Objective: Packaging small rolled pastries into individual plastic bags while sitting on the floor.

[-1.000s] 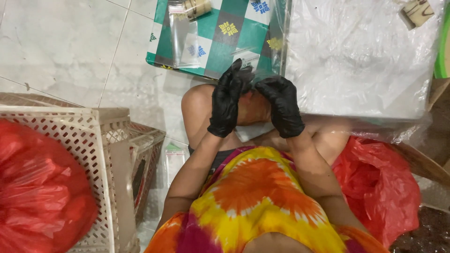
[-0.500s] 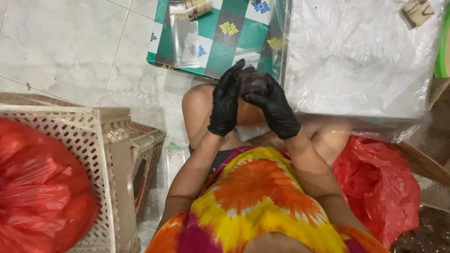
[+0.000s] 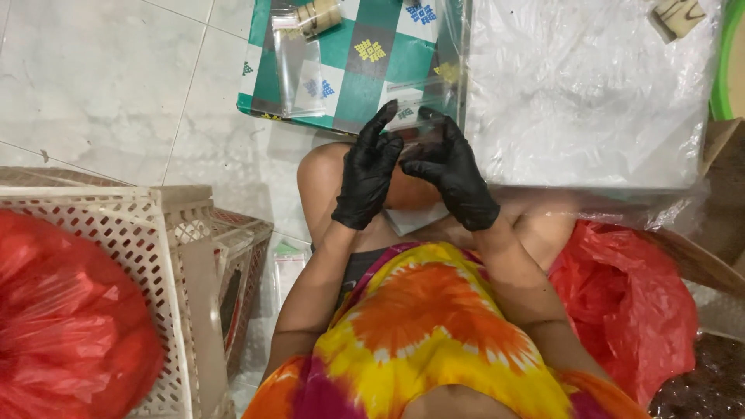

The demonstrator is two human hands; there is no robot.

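A red plastic bag [image 3: 66,326] fills a cream perforated crate [image 3: 147,264] far to the left of the person's raised knee [image 3: 334,167]. Up and left of the knee, a green-and-white checkered board [image 3: 365,62] lies on the pale tiled floor [image 3: 116,93], with small clear bags [image 3: 299,66] and a tan roll [image 3: 318,15] resting on it. Right above the knee, the left hand [image 3: 369,171], in a black glove, has its fingers stretched upward and pressed against one edge of a small clear plastic bag [image 3: 419,128]. The right hand [image 3: 454,174], also gloved in black, pinches the same bag from the other side, fingers curled around it. Right of the knee, a surface wrapped in clear plastic sheeting [image 3: 582,101] carries a small pale block [image 3: 677,14] near its far corner. Below it, another red bag [image 3: 628,302] sits beside the person's tie-dye garment [image 3: 419,334].
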